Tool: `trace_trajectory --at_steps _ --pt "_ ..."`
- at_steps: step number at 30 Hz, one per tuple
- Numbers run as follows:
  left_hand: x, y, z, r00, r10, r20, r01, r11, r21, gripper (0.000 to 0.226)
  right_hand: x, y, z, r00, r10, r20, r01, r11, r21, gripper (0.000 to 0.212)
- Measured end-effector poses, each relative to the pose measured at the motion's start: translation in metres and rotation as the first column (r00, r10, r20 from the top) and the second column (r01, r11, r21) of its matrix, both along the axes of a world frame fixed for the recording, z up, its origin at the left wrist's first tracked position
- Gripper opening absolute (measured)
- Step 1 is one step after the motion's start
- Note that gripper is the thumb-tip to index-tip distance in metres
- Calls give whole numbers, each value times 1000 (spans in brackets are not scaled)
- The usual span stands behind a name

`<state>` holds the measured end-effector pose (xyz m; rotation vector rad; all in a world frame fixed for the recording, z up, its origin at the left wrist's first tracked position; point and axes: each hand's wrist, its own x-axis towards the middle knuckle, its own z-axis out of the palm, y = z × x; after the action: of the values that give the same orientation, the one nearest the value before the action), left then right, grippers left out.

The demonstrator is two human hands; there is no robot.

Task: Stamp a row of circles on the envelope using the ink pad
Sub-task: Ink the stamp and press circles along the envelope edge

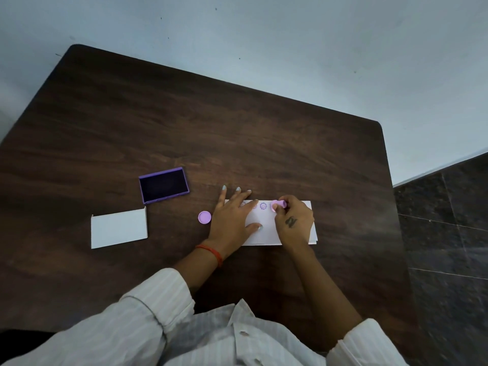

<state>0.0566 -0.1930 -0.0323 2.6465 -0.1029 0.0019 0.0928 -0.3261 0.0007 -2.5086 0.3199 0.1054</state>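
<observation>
Currently right hand (293, 220) pinches stamp (278, 205) on envelope (266, 233), beside the printed circle (263, 206); left hand (232, 217) lies flat, fingers spread, pinning paper. Risk: tilt or slide smears print. Room remains rightward before the envelope's edge; pad (163, 185) sits well left.

The flat left hand (232, 215) is covering the white paper envelope's (266, 233) left end and part of its purple stamped circles (263, 206), too small to read. The right hand (294, 220) is hiding most of the pink round stamp (278, 205).
</observation>
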Motion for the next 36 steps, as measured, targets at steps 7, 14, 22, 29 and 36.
trace_trajectory --at_steps 7,14,22,29,36 --pt "0 0 0 1000 -1 4 1 1000 4 58 -1 -2 4 1000 12 25 -12 1000 20 12" --pt "1 -1 -2 1000 -1 -6 1 1000 13 59 -1 -2 7 999 10 31 -11 1000 24 11" --pt "1 1 -3 1000 -5 8 4 1000 15 58 -1 3 5 996 94 7 -92 991 -100 16" --pt "1 0 -4 1000 -1 6 1 1000 11 58 -2 10 7 981 194 -12 -192 958 -213 17" --pt "-1 1 -2 999 -9 34 9 1000 -26 55 -2 12 11 948 306 -86 -317 903 -290 23"
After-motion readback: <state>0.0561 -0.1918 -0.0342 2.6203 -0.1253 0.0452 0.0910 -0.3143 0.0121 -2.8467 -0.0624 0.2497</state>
